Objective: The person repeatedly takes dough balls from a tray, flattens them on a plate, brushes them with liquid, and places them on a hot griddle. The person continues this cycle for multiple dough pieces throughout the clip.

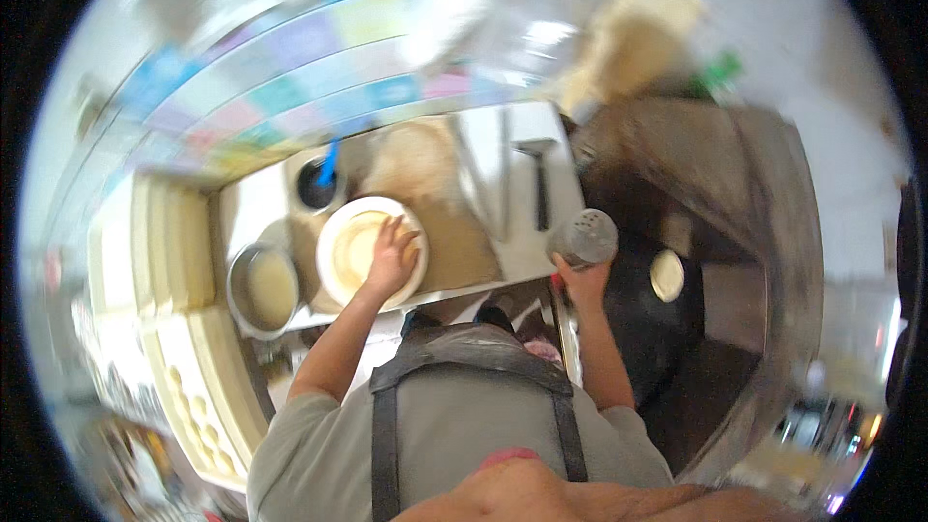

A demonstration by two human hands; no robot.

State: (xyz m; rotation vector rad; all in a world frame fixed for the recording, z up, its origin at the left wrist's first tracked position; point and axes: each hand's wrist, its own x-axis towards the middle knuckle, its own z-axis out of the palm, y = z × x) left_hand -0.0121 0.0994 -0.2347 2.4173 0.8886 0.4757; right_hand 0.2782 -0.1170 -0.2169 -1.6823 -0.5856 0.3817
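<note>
My left hand [394, 259] reaches over a round white dish [332, 261] with a pale beige inside. Its fingers look spread over the dish's right side; blur hides whether they touch what is in it. In my right hand [584, 283] is a grey shaker [586, 235] with a pierced top, held upright past the right end of the worktop. Left of the shaker lies a scraper [541, 188] with a dark handle and a metal blade.
A metal pot [272, 290] with pale contents and a dark container [316, 188] with a blue handle stand left. A floured board [457, 232] lies mid-worktop. Pale dough [667, 275] rests in a black round oven or pan at right. Trays [170, 246] stack left; one holds dough balls [199, 420].
</note>
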